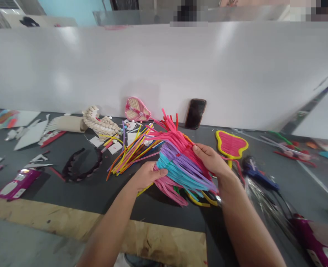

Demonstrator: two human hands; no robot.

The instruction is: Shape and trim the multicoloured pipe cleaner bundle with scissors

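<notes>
Both my hands hold a thick bundle of coloured foam strips in pink, purple, light blue and red, a little above the dark table. My left hand grips the bundle's near left side, thumb lying on the blue strips. My right hand clasps the right side from above, fingers curled round the pink strips. Several yellow, orange and purple strips fan out to the left on the table. Yellow strips curl out under the bundle.
A phone leans on the white partition. Nearby lie a pink and yellow fan shape, a pink fan, a blue glue gun, a black scalloped headband, a cardboard tube, paper scraps and purple packets.
</notes>
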